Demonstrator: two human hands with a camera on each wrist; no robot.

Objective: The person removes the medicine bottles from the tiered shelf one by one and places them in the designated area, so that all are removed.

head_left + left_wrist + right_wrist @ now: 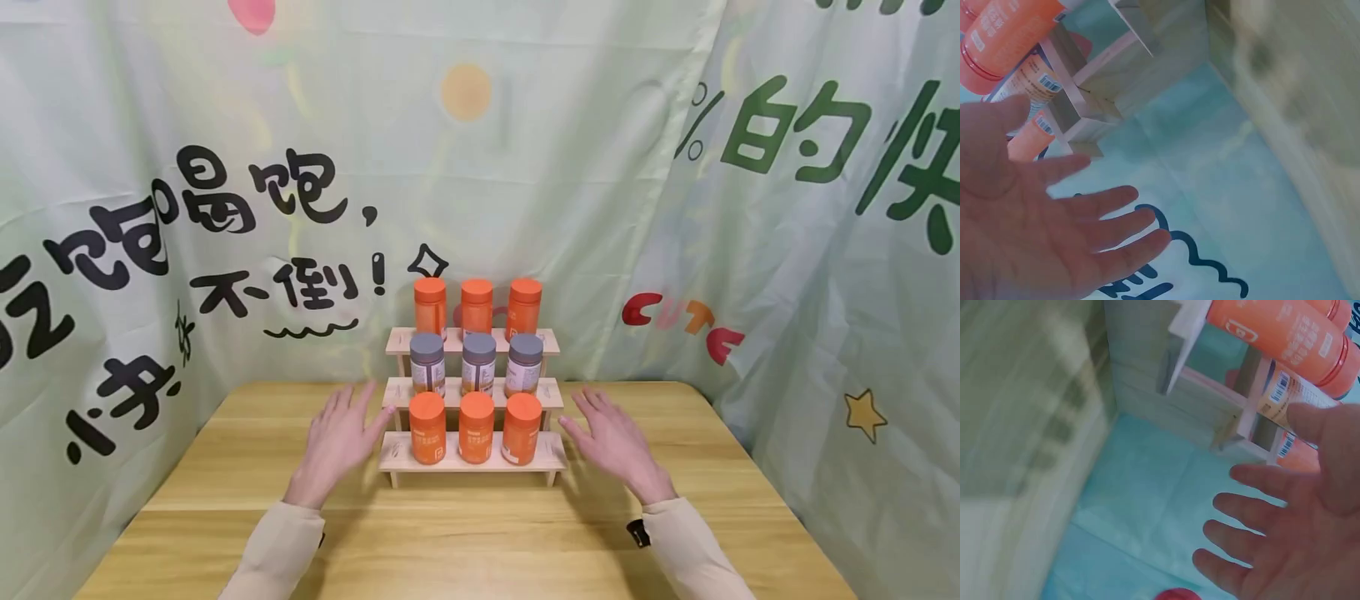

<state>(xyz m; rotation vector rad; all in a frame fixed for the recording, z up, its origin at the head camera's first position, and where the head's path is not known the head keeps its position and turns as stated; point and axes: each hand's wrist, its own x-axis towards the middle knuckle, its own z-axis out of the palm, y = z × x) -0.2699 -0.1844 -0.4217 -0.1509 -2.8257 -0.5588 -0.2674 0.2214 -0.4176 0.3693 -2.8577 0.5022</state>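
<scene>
A three-tier wooden stand (472, 465) carries three jars on each tier. Orange jars (476, 428) fill the front tier, jars with grey lids (478, 364) and pale labels the middle one, and more orange jars (477, 307) the top. My left hand (341, 442) is beside the stand's left side, fingers spread and holding nothing. On the right side my right hand (611, 437) mirrors it, fingers straight and apart, palm toward the stand. Both wrist views show an empty palm, the left (1035, 212) and the right (1297, 506), near the tiers.
The stand is on a wooden table (480, 542), toward its back edge. Behind and at both sides hangs a pale green cloth (555, 167) printed with writing and small pictures. A dark band (638, 533) shows at the right cuff.
</scene>
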